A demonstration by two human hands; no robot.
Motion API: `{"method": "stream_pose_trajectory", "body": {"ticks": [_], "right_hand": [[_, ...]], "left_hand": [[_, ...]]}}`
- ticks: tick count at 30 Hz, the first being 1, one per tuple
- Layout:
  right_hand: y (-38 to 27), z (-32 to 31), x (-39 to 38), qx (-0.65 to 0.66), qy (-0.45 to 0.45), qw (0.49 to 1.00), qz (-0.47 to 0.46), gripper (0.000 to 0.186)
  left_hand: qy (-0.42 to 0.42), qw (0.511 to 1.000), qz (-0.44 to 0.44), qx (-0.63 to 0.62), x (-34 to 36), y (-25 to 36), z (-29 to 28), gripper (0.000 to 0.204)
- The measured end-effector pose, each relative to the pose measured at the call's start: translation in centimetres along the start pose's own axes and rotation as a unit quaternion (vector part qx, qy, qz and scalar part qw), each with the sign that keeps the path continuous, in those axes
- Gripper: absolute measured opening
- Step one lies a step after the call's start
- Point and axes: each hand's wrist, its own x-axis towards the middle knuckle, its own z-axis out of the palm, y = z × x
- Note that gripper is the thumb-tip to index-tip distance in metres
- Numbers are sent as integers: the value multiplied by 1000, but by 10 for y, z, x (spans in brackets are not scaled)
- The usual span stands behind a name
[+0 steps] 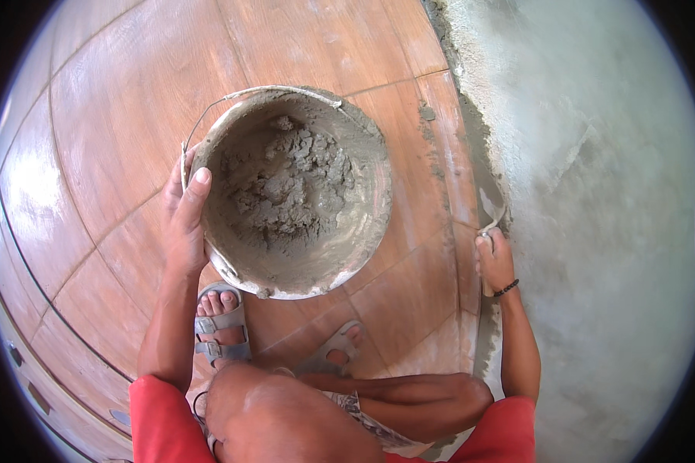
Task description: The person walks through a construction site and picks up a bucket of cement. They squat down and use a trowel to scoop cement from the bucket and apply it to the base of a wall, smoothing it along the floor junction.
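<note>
My left hand (185, 212) grips the left rim of a round bucket (374, 208), its thumb over the edge and the fingers hidden behind the wall. Lumpy grey wet mortar (297, 181) lies in the bucket, and dried smears coat its inner wall. A thin wire handle rests along the far rim. Off to the right, my right hand (496, 262) is closed around the handle of a trowel (492, 207). The trowel's blade, partly seen, is down at the mortar strip between the tiles and the wall.
Brown wood-look tiles (131, 100) cover the floor. A smooth grey plastered wall (610, 193) rises along the right, with a rough mortar-filled gap at its foot. Mortar crumbs (427, 113) lie near the tile edge. My sandalled foot (222, 324) is just below the bucket. A dark cable (35, 270) runs at left.
</note>
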Motion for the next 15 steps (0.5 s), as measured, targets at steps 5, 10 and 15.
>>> {"method": "stream_pose_trajectory", "body": {"ticks": [5,10,15], "right_hand": [[-16,-15,50,9,-4,998,61,19],[-46,-27,32,69,35,994,73,22],[-4,-8,3,-5,85,996,-19,25]], "left_hand": [[-22,1000,0,12,2,3,3,60],[-42,999,7,21,1,10,2,58],[-41,999,3,20,1,7,2,58]]}}
